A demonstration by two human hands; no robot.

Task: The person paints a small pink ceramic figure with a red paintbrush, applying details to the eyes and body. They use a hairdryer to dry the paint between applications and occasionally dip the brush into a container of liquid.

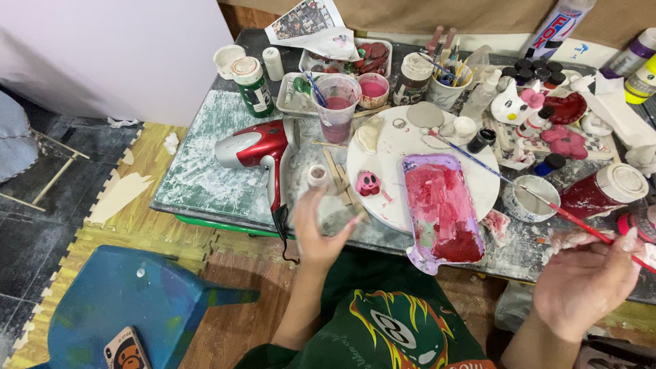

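My left hand (316,229) is raised over the table's front edge, gripping a small pale object (336,213) that is blurred; I cannot tell what it is. My right hand (586,283) holds a long red-handled paintbrush (547,201) whose tip reaches up toward the round white board (389,147). A small pink clay figure (367,182) lies on that board. A rectangular palette (443,208) smeared with red and pink paint overlaps the board and juts past the table edge.
A red hair dryer (253,147) lies left of the board. A plastic cup of pink water (336,106), a green paint bottle (251,85), a red paint jar (601,190), a cup of brushes (447,85) and small figures crowd the back. A blue stool (130,301) with a phone (126,350) stands at the lower left.
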